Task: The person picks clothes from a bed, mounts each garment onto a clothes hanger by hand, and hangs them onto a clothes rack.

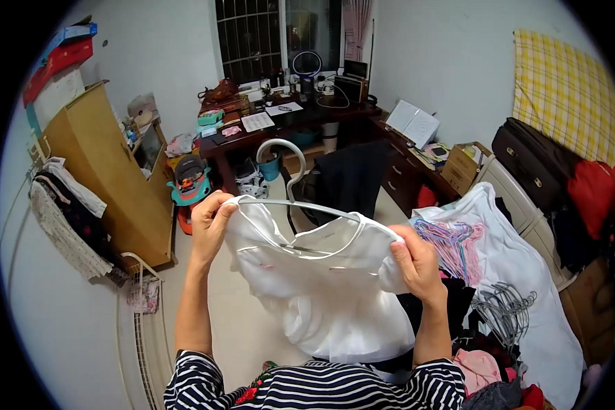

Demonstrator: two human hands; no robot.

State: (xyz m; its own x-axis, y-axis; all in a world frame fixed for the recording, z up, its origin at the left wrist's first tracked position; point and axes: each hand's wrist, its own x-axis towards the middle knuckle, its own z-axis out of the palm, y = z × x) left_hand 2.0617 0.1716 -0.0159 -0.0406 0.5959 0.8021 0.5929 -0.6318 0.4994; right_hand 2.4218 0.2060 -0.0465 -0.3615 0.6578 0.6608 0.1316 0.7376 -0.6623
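A white dress (348,307) with a sheer, gathered skirt hangs in front of me on a pale grey hanger (314,206). The hanger's curved hook rises above the neckline. At the dress's left shoulder, my left hand (212,224) is closed, thumb and fingers pinching the cloth over the hanger end. My right hand (420,265) grips the other shoulder and hanger end the same way. The hanger's lower bar shows through the neck opening. The skirt drapes down toward my lap.
On the right, a bed (547,311) holds pink and blue hangers (451,246), grey hangers (506,311) and piled clothes (478,369). A dark desk (307,116) stands ahead. Garments hang on the left near a wooden cabinet (109,171). A ride-on toy (190,183) sits on the floor.
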